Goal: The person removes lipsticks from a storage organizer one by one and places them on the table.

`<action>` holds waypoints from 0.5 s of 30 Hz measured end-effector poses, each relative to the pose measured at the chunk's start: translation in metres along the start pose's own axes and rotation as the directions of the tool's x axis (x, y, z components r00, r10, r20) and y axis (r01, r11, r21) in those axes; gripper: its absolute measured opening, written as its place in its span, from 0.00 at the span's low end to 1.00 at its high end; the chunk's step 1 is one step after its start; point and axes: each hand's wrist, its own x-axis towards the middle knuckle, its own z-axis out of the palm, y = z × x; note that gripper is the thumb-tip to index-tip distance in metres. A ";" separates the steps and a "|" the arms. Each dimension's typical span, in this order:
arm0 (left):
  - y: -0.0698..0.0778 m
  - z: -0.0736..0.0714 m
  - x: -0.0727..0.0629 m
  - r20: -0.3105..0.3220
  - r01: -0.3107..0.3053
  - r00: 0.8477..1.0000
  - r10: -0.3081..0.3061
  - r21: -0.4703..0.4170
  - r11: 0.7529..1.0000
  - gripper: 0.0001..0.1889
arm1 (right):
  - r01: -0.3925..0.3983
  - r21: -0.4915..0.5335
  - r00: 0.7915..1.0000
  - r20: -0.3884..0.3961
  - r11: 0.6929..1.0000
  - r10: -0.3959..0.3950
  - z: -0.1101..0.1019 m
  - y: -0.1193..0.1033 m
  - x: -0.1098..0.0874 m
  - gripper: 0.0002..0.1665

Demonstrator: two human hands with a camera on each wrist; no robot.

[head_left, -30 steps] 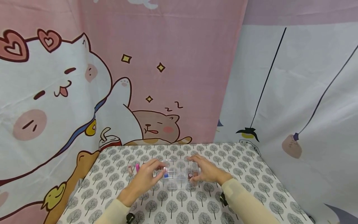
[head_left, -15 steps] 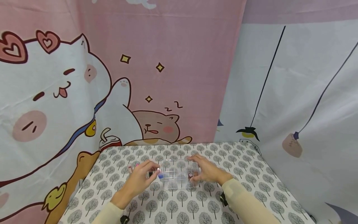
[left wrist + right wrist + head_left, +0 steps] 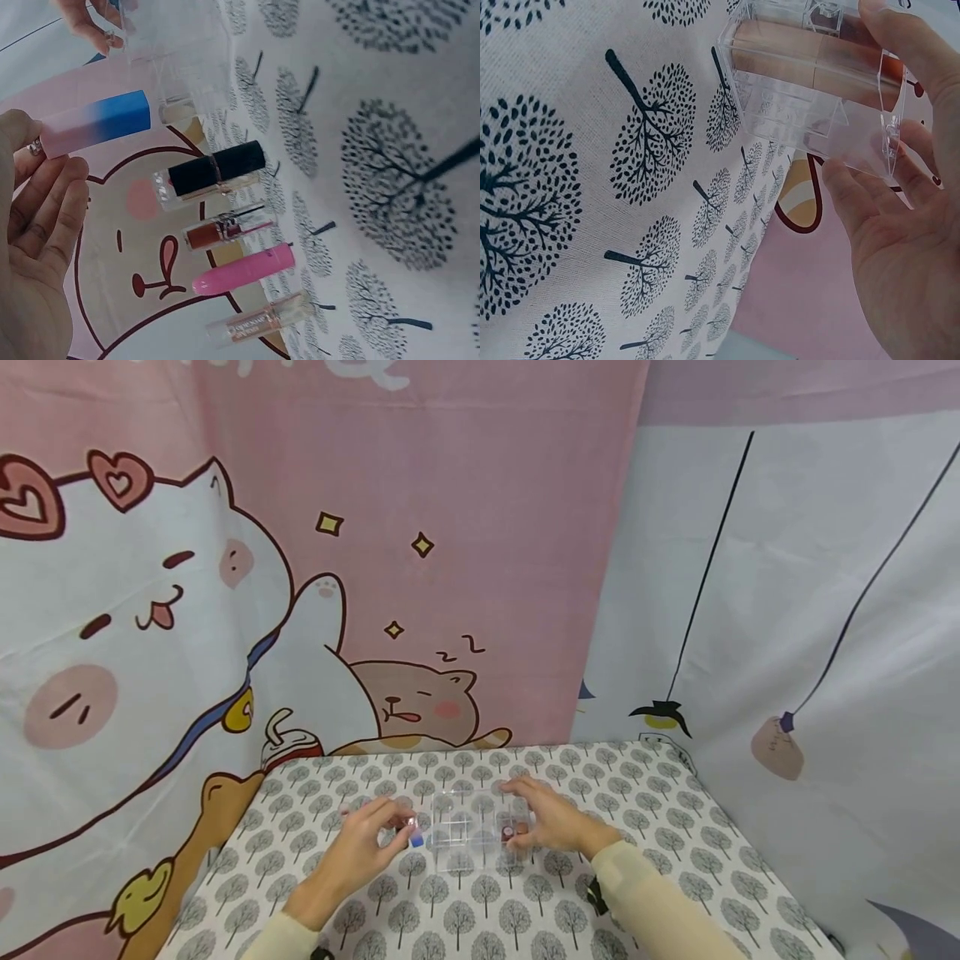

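Observation:
In the head view my left hand (image 3: 360, 839) pinches a lipstick tube, apart from and left of a clear divided organizer (image 3: 453, 852). The left wrist view shows the lipstick tube (image 3: 97, 124) fading from pink to blue, its pink end between thumb and fingers. My right hand (image 3: 555, 818) holds the organizer's right end, thumb on the near side and fingers on the far side. Through its clear wall, the right wrist view shows a brownish-orange cylinder (image 3: 780, 56) in a compartment at that end.
Several cosmetics stand in a row left of the organizer: a black-bodied lipstick (image 3: 217, 169), a reddish-brown gloss tube (image 3: 214, 234), a bright pink tube (image 3: 244, 270) and a pale peach tube (image 3: 259, 319). A tree-print cloth (image 3: 487, 910) covers the table, with a cartoon curtain (image 3: 510, 568) behind.
My left hand has moved left with the lipstick tube, from the organizer's left edge to a spot apart from it. The right hand stays on the organizer.

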 end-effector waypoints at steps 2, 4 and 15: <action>-0.002 0.000 -0.003 0.008 0.014 1.000 -0.014 0.008 1.000 0.15 | -0.005 -0.001 1.000 0.001 1.000 0.005 0.001 -0.001 0.000 0.62; -0.004 -0.001 -0.006 0.016 0.025 1.000 -0.025 0.016 1.000 0.15 | -0.008 -0.001 1.000 0.001 1.000 0.008 0.000 -0.002 -0.001 0.62; -0.015 -0.005 -0.015 0.032 0.070 0.997 -0.071 0.009 0.997 0.16 | -0.007 -0.002 1.000 0.001 1.000 0.007 -0.001 -0.003 -0.001 0.63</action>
